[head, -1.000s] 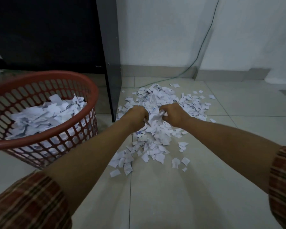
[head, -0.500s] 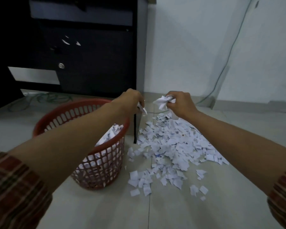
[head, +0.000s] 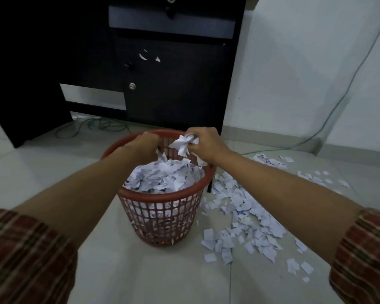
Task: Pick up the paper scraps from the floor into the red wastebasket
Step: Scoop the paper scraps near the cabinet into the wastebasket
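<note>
The red wastebasket (head: 162, 218) stands on the floor in the middle of the head view, heaped with white paper scraps (head: 165, 176). Both my hands hover over its far rim. My left hand (head: 146, 144) is curled round a small bunch of scraps that pokes out below its fingers. My right hand (head: 206, 143) grips a crumpled wad of scraps (head: 183, 143). A wide scatter of loose paper scraps (head: 246, 218) lies on the floor to the right of the basket.
A black cabinet (head: 173, 84) with drawers stands right behind the basket. Green cables (head: 92, 127) lie under it and a green cable (head: 329, 115) runs up the white wall at right. Pale floor tiles (head: 158, 277) stretch in front.
Both hands lifted their handfuls off the floor pile and carried them left, from beside the basket to above it. The view has swung so the basket sits in the centre.
</note>
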